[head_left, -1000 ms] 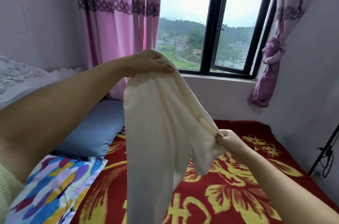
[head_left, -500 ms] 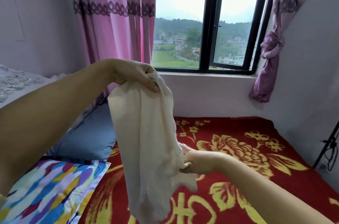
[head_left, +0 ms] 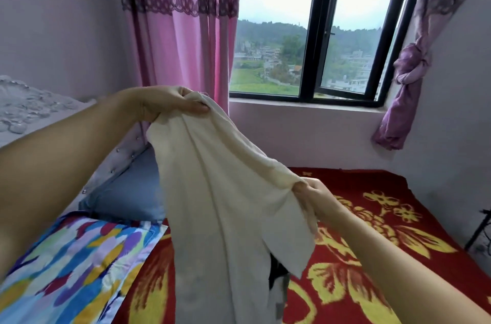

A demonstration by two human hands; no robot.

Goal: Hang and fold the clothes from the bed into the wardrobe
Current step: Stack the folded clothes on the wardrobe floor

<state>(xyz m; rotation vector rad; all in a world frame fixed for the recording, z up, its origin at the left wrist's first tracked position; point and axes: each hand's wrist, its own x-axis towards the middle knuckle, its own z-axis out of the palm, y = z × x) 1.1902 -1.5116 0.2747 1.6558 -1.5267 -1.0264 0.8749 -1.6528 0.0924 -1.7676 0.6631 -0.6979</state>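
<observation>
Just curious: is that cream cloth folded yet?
Not folded: the cream garment hangs loose, held up between the left hand and right hand above the bed.

Left hand (head_left: 170,103) and right hand (head_left: 316,197) pinch cream garment (head_left: 220,191) stretched above red blanket (head_left: 372,244).

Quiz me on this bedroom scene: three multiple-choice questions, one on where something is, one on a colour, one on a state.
1. Where is the blue pillow?
A. beside the multicoloured pillow
B. on the windowsill
C. on the floor

2. What colour is the held garment?
A. black
B. cream
C. green

3. How is the garment held?
A. by both hands
B. by one hand
C. lying flat, untouched

Answers:
A, the blue pillow lies by the multicoloured pillow.
B, the garment is cream.
C is wrong; A, the left hand and right hand each grip it.
</observation>
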